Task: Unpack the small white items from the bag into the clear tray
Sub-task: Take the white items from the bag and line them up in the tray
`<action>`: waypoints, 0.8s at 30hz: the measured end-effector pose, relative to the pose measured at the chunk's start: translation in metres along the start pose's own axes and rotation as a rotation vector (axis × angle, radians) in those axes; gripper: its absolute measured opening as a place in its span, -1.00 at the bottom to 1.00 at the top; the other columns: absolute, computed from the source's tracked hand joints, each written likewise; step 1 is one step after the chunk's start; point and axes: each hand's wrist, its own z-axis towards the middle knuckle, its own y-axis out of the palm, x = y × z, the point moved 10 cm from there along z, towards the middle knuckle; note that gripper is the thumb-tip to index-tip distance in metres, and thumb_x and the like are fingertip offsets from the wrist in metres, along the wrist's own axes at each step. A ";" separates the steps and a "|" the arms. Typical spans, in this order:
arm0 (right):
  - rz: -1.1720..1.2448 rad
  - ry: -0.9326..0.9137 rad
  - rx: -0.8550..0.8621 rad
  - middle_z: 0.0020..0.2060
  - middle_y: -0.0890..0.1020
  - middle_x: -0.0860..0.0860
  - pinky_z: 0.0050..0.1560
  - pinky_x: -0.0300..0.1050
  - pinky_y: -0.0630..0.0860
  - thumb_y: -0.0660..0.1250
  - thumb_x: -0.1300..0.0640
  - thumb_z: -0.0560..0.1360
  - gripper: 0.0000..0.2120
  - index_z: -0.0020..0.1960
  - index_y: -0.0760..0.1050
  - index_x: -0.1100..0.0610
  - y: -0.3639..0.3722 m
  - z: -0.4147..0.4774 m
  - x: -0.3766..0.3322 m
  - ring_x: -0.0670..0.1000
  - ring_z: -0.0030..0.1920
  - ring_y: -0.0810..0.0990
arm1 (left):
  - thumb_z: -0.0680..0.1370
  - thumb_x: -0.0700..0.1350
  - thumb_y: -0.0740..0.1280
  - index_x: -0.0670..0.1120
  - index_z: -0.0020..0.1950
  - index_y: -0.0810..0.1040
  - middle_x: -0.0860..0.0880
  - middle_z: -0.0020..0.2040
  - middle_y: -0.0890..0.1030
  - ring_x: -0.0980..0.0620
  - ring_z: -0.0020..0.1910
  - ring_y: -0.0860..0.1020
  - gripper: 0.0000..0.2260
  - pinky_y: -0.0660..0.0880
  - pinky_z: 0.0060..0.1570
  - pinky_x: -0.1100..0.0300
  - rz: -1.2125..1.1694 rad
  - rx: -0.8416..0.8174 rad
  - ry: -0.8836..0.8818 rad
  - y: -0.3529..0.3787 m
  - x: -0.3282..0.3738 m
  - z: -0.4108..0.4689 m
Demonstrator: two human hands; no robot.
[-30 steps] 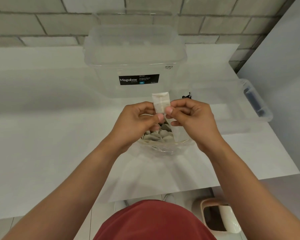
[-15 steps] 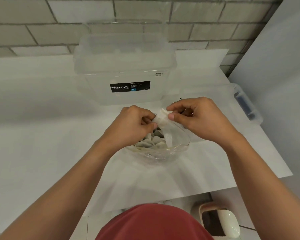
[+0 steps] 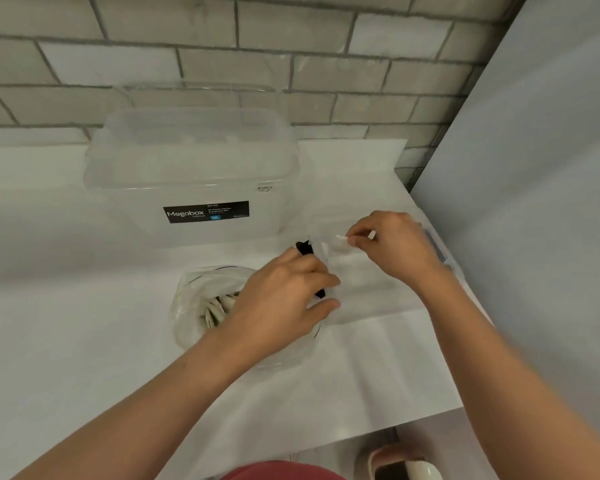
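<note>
Over the tray (image 3: 371, 292), right hand (image 3: 395, 247) fingers (image 3: 357, 241) pinch one item (image 3: 342, 240); left hand (image 3: 284, 299) grip, I can't tell. Early, I reckon: bag (image 3: 194, 299) holds plenty.

Pale brick wall (image 3: 291, 46) at the back, grey panel (image 3: 534, 202) on the right, white table (image 3: 66, 341) evenly lit, beige bin (image 3: 404, 465) below.

On desk (image 3: 66, 323): bag (image 3: 191, 296) at front centre, small white items (image 3: 215, 310) inside; clear tray (image 3: 371, 299) just right of bag; storage box (image 3: 187, 168) behind, against wall (image 3: 187, 39).
</note>
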 end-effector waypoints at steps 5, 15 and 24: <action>0.015 0.022 -0.357 -0.02 0.73 -0.16 0.13 0.01 0.60 0.48 0.05 0.49 -0.90 -0.02 0.73 -0.11 0.070 0.025 0.012 -0.03 0.06 0.63 | 0.43 0.04 0.54 0.10 -0.06 0.72 0.17 -0.12 0.65 0.02 -0.15 0.53 -0.88 0.56 -0.22 0.13 0.097 -0.014 0.082 0.026 0.012 0.011; -0.172 0.015 -0.343 0.08 0.64 -0.02 -0.16 -0.11 0.42 0.44 0.06 0.53 -0.83 0.09 0.70 -0.10 0.097 0.049 0.008 0.11 0.04 0.62 | 0.47 -0.01 0.49 0.09 -0.14 0.72 0.19 -0.18 0.65 0.02 -0.21 0.49 -0.98 0.52 -0.29 0.12 0.094 0.005 0.076 0.029 0.011 0.011; -0.333 -0.014 -0.263 0.08 0.62 0.08 -0.13 -0.10 0.39 0.37 -0.04 0.60 -0.82 0.13 0.64 0.00 0.087 0.052 -0.002 0.17 0.06 0.62 | 0.49 0.03 0.37 0.09 -0.18 0.71 0.17 -0.20 0.65 0.01 -0.22 0.49 -0.87 0.53 -0.30 0.08 0.120 0.020 0.074 0.031 0.010 0.011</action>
